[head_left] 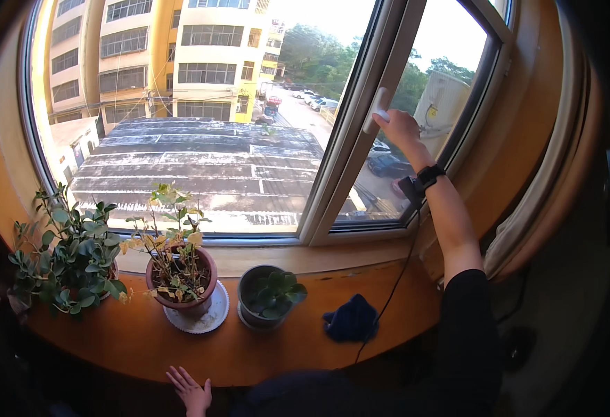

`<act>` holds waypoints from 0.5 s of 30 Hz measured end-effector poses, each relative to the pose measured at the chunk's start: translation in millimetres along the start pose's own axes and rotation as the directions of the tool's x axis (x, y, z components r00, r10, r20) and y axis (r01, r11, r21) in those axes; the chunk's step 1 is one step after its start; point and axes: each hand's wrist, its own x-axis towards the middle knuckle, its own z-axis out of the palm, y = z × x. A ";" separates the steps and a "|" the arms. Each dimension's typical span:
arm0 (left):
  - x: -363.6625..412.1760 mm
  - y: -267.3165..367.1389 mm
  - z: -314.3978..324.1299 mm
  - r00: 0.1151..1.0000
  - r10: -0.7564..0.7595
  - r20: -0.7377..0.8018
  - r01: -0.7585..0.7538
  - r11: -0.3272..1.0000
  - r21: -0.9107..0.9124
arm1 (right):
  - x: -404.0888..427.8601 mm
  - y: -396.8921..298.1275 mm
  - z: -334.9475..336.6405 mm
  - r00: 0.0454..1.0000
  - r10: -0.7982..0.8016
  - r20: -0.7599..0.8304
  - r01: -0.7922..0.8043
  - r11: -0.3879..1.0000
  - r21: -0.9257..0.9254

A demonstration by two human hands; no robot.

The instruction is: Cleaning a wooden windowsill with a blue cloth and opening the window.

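Observation:
My right hand is closed around the white handle of the casement window sash on the right. A black wrist-worn device with a cable sits on my right wrist. My left hand rests, fingers spread and holding nothing, at the front edge of the wooden windowsill. A crumpled dark blue cloth lies on the sill at the right, with the black cable running down across its edge.
Along the sill stand a leafy potted plant, a half-withered plant in a reddish-brown pot on a white saucer, and a succulent in a grey pot. A curtain hangs at the right.

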 end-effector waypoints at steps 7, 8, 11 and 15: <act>-1.5 -6.3 2.6 0.999 -0.046 0.022 0.046 0.999 0.025 | -3.4 -7.4 8.6 0.999 0.038 -0.035 -0.037 0.999 0.035; -2.2 -7.2 2.2 0.999 -0.048 0.019 0.048 0.998 0.029 | -2.8 -6.1 14.2 0.995 0.059 -0.076 -0.055 0.997 0.050; 0.6 -1.0 1.3 1.000 -0.022 -0.001 0.022 0.999 0.033 | 2.8 12.6 51.5 0.965 0.256 -0.062 -0.209 0.889 0.408; -2.0 -3.8 2.9 0.999 -0.012 -0.036 0.014 0.999 0.052 | -0.1 -0.1 69.7 0.883 0.463 0.078 -0.319 0.470 0.823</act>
